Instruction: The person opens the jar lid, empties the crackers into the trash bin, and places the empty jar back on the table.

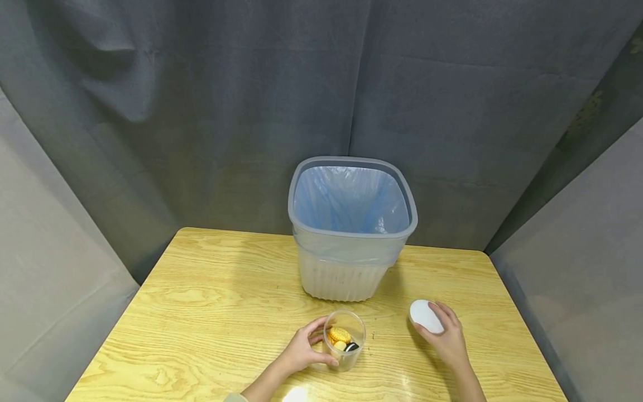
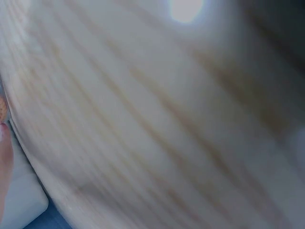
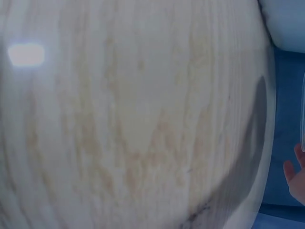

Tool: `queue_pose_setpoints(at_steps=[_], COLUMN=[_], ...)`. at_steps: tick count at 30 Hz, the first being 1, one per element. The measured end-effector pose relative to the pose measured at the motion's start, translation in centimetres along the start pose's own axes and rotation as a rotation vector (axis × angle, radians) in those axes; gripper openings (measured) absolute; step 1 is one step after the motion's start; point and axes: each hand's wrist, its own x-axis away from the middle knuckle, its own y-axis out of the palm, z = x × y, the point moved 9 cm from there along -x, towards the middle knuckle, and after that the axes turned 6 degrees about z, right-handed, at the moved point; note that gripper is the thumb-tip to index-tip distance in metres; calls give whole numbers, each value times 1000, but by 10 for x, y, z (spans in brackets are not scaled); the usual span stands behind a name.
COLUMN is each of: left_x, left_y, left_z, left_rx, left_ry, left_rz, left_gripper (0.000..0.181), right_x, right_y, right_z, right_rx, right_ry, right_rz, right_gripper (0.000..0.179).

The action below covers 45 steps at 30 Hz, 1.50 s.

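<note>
My left hand (image 1: pixel 301 352) grips a clear plastic cup (image 1: pixel 359 357) from the left, thumb at the front and fingers behind. Inside it lie yellow round biscuits (image 1: pixel 340 334) and a dark sandwich cookie (image 1: pixel 351 347) with a white filling. Farther right, my right hand (image 1: pixel 448 338) pinches a white disc-shaped thing (image 1: pixel 422 314), like a lid, between thumb and fingers over the table. In the left wrist view only a finger (image 2: pixel 5 162) shows at the left edge. Part of a hand (image 3: pixel 298 183) shows at the right edge of the right wrist view.
Behind the cup stands a bin (image 1: pixel 341 279) with a grey rim and a bluish plastic liner. Dark crumbs (image 1: pixel 373 335) lie on the wooden table (image 1: pixel 211 290) by the cup. Grey curtain (image 1: pixel 226 111) hangs behind, with pale panels (image 1: pixel 45 251) at both sides.
</note>
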Motion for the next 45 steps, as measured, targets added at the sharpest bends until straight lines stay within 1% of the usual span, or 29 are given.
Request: queue_pose_setpoints(at_steps=[4, 6, 11, 19, 32, 35, 39, 45], left_x=[0, 0, 0, 0, 0, 0, 0, 0], left_y=[0, 0, 0, 0, 0, 0, 0, -1], left_z=[0, -1, -2, -2, 0, 0, 0, 1], left_rx=[-1, -2, -3, -1, -12, -14, -20, -22], left_ry=[-4, -6, -7, -6, -2, -9, -11, -9], left_rz=[3, 2, 4, -2, 6, 8, 11, 19], left_gripper=[86, 87, 88, 88, 87, 87, 87, 87], right_x=[0, 1, 2, 6, 11, 12, 12, 13], right_y=[-1, -1, 0, 1, 4, 4, 4, 5], right_z=[6, 9, 17, 25, 40, 41, 42, 43], right_rx=[17, 25, 58, 76, 151, 169, 188, 224], right_ry=[-2, 5, 37, 51, 137, 122, 83, 65], right_rz=[25, 25, -1, -15, -86, -78, -54, -54], right_gripper=[61, 61, 63, 63, 66, 66, 64, 65])
